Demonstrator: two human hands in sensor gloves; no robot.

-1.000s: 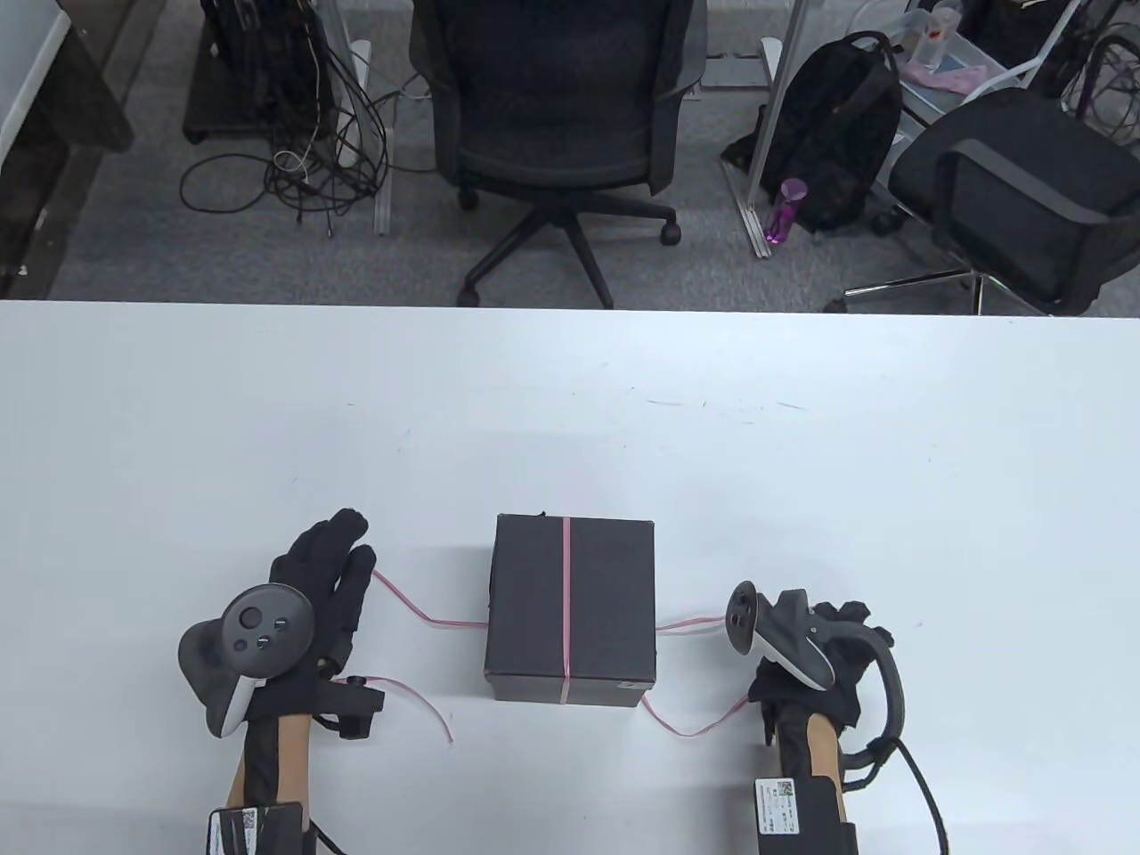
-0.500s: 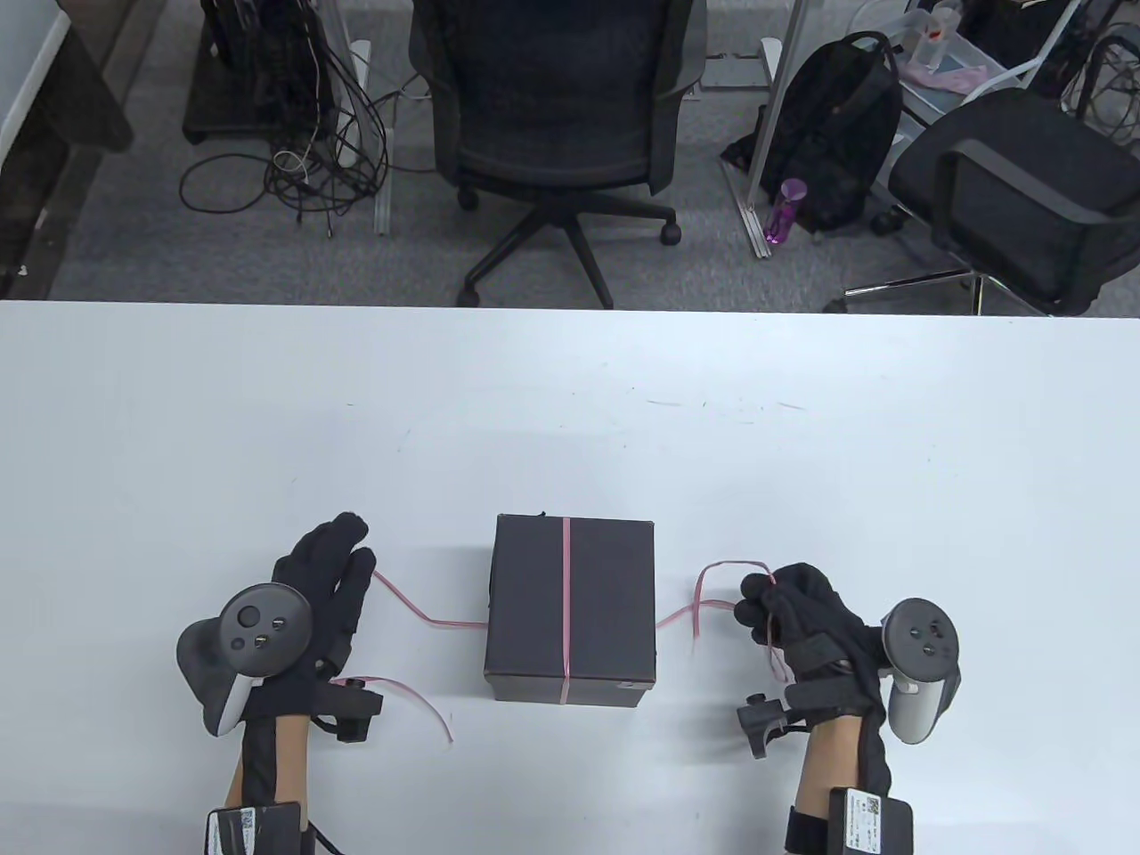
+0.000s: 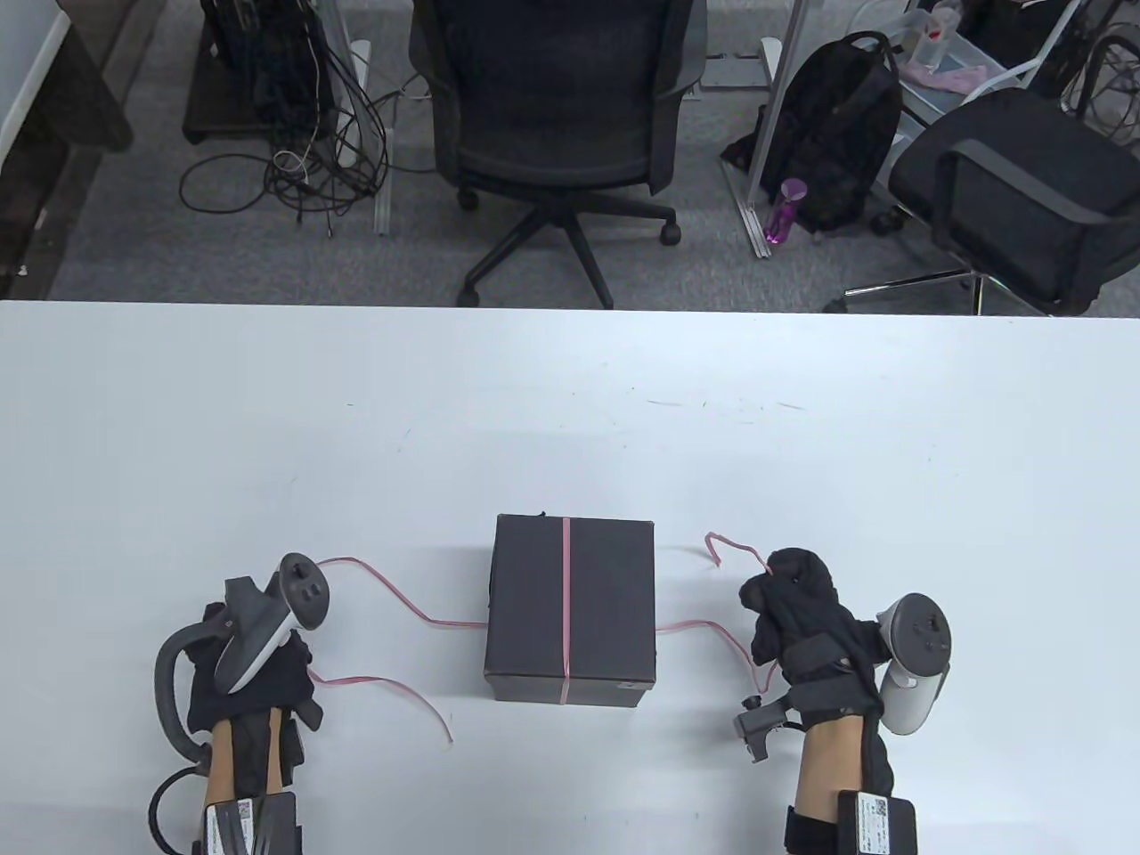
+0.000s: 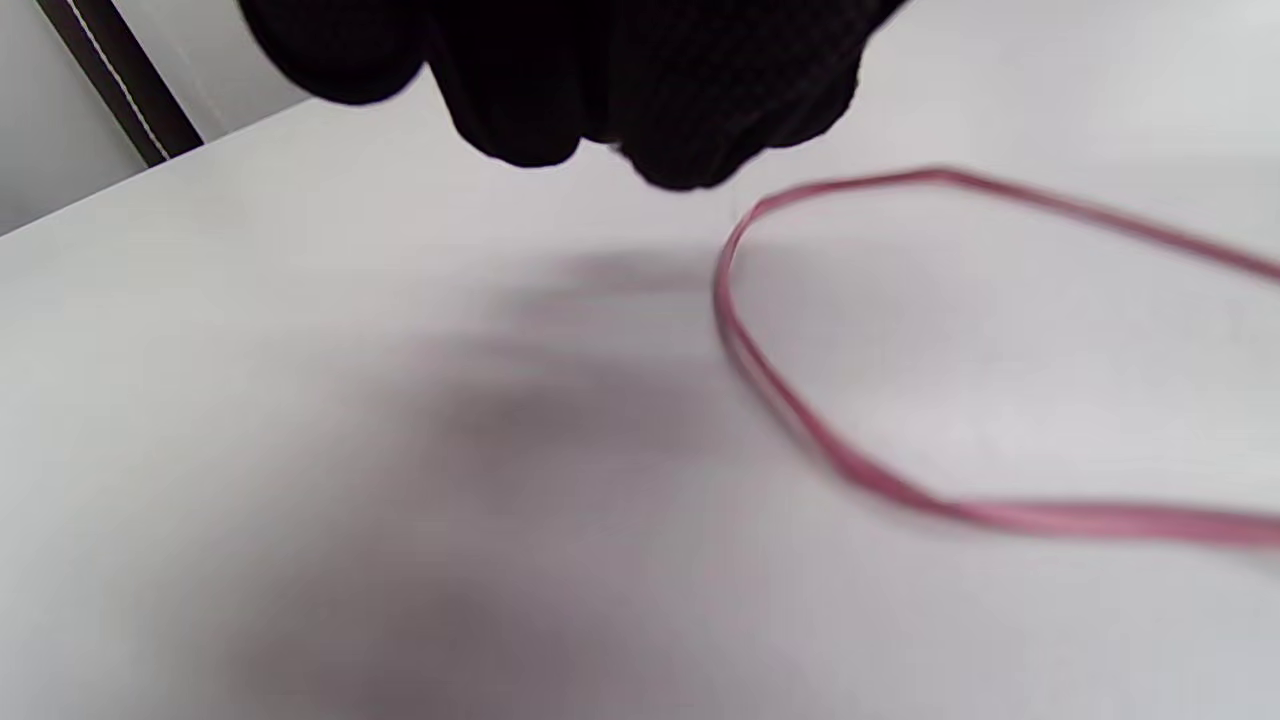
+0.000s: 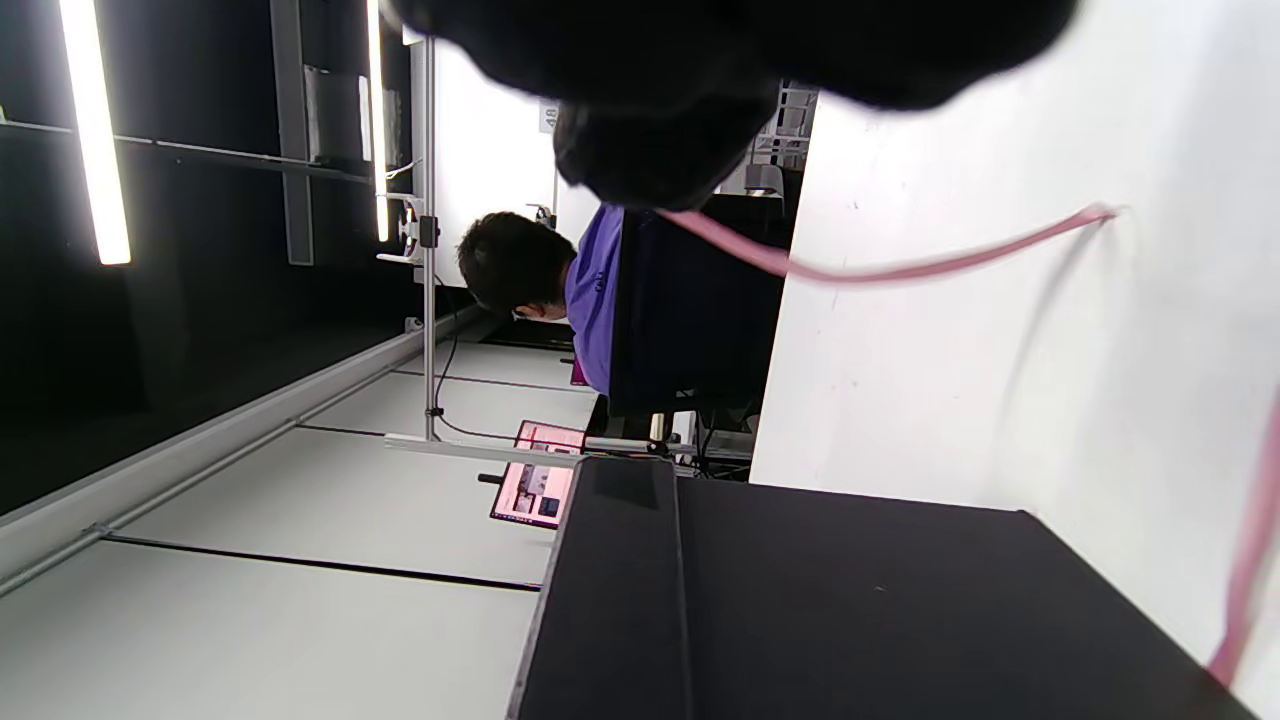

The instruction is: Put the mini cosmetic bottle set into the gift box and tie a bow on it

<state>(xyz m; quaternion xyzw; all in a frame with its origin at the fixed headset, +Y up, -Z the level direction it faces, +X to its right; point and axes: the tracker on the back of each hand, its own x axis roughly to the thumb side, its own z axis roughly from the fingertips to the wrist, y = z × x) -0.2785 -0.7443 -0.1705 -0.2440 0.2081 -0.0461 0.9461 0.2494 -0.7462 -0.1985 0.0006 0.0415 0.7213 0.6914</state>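
A white table (image 3: 570, 401) is holding a closed black gift box (image 3: 570, 610) near its front edge, a pink ribbon (image 3: 566, 606) running over the lid with tails trailing left and right. The bottle set is not visible, presumably inside. The right hand (image 3: 797, 606) is pinching the right tail with curled fingers. The left hand (image 3: 254, 663) is curling beside the left tail; whether it is gripping cannot be told. Both tails should be drawn up evenly to cross over the lid.
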